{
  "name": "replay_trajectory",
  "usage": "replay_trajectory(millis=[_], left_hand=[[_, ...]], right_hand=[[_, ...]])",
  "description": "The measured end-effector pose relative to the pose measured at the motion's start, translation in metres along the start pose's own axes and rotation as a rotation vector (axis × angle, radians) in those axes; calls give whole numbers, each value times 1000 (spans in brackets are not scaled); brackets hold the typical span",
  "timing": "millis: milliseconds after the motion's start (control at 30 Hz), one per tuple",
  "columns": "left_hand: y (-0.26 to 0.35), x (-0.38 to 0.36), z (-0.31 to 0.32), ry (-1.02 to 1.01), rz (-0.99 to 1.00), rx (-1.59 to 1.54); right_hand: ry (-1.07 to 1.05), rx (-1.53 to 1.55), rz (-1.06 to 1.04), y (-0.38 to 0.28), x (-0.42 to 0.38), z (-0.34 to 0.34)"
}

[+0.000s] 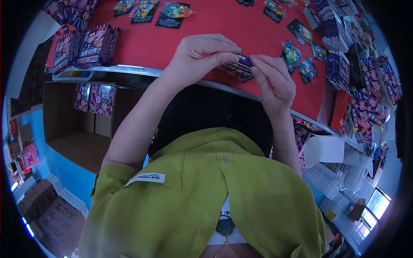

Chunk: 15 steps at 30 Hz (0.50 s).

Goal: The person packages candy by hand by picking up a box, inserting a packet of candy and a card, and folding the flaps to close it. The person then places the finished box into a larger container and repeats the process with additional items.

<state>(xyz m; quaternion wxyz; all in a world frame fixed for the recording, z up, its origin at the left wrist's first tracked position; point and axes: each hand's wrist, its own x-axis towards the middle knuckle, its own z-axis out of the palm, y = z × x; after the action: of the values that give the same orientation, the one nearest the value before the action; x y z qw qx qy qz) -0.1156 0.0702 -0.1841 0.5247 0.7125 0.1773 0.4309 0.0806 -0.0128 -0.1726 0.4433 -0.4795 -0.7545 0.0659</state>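
Observation:
Over the front edge of the red table, a small purple printed card box (pixel 239 71) is held between my two hands. The fingers and thumb of my left hand (pixel 200 56) are closed on its left end, near the top. Opposite, my right hand (pixel 273 79) pinches the upper right end. The box tilts, with its colourful front partly facing me; its far side is hidden. Just right of my right hand lie small clear bags of coloured beads (pixel 291 53) and black cards (pixel 300 31).
Finished-looking purple boxes (pixel 92 45) stand stacked at the table's left. More bead bags on black cards (pixel 174 15) lie at the back. Flat purple cartons (pixel 337 71) pile up on the right. Below left, an open cardboard box (pixel 77 139) holds several purple boxes.

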Motion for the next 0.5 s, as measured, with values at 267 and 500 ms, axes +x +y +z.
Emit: replay_trajectory(millis=[267, 500], left_hand=[[-4, -3, -6, -45, 30, 63], [2, -10, -13, -82, 349, 715]], right_hand=[[85, -32, -106, 8, -2, 6], [87, -212, -255, 5, -1, 7]])
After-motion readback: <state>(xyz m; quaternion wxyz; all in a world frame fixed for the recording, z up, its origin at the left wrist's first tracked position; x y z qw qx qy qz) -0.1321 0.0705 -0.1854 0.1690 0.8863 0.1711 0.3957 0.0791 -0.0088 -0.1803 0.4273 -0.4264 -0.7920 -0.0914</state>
